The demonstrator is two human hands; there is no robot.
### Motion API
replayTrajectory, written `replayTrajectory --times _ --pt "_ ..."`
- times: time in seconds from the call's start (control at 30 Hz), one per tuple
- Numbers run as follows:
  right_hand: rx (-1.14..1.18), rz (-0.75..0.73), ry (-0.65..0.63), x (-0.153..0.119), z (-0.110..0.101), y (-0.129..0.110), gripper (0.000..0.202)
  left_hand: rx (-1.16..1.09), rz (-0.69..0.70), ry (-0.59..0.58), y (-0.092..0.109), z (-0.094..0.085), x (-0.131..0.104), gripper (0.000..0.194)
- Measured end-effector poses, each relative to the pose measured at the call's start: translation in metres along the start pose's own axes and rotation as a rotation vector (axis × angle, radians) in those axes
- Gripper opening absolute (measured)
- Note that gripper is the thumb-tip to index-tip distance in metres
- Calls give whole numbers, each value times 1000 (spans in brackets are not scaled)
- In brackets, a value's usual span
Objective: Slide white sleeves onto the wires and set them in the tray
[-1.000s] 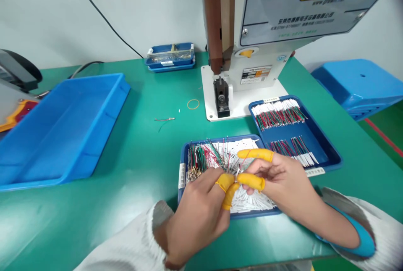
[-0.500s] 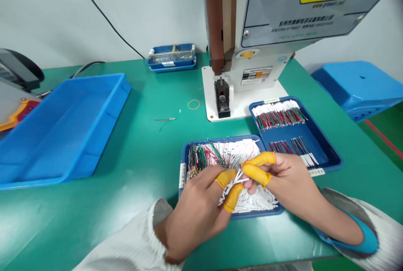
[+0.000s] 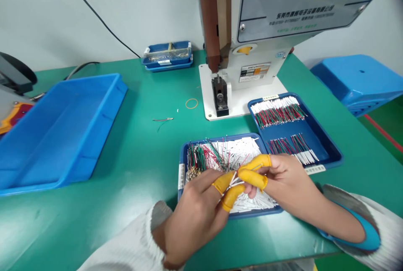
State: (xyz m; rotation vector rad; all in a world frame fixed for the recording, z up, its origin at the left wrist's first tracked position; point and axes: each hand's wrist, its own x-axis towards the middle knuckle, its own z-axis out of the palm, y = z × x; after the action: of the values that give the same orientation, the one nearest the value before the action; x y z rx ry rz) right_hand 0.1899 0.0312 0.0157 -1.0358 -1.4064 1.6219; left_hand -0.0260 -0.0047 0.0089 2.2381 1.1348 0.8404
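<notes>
Above the front blue tray (image 3: 256, 214), my two hands meet fingertip to fingertip, with yellow finger cots on thumb and forefinger. My left hand (image 3: 198, 206) pinches a few thin white sleeves (image 3: 236, 180), which fan out between the fingertips. My right hand (image 3: 285, 178) is closed in a pinch at the sleeves' right ends; a thin wire seems to lie between its fingers, partly hidden by the cots. Under the hands, loose white sleeves (image 3: 252, 147) fill most of the tray. Red, green and black wires (image 3: 200, 157) lie at its left side.
A second blue tray (image 3: 317, 132) at right holds rows of sleeved wires (image 3: 278, 111). Behind stands a press machine (image 3: 220, 94). A large blue bin (image 3: 63, 136) is at left, a small tray (image 3: 168, 56) at back. A rubber band (image 3: 191, 103) and loose wire (image 3: 163, 119) lie on the table.
The view has shifted slightly. My fingertips have drawn closer together around the white sleeves, so less of them shows. Both hands keep their pinch.
</notes>
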Motion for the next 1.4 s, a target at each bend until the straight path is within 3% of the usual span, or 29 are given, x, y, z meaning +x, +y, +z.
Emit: replayTrajectory --times 0.27,0.47,0.57,0.67,0.77,0.9,1.03,1.23,1.4 --pt "29 67 -4 0 0 -2 8 64 -4 -80 -3 1 1 27" --pt "278 174 5 1 2 -2 14 -6 50 -6 -1 -3 1 34" --pt "355 177 -32 2 3 -1 5 -69 40 38 2 -5 2 29" --pt "394 189 -83 1 5 0 15 -165 11 70 6 -7 5 20" --pt "339 114 -72 -1 8 0 16 -225 -12 82 11 -8 9 20" --pt "123 -90 38 -3 9 -3 7 -269 -40 63 14 -9 10 22" --pt "-115 -258 95 -2 5 1 9 -307 -188 68 7 -6 4 23" --pt "-149 -360 96 -4 1 6 13 -970 -433 -120 -6 2 8 11" --pt "-95 -232 88 -2 -5 -18 1 -988 -461 -241 -9 -1 16 24"
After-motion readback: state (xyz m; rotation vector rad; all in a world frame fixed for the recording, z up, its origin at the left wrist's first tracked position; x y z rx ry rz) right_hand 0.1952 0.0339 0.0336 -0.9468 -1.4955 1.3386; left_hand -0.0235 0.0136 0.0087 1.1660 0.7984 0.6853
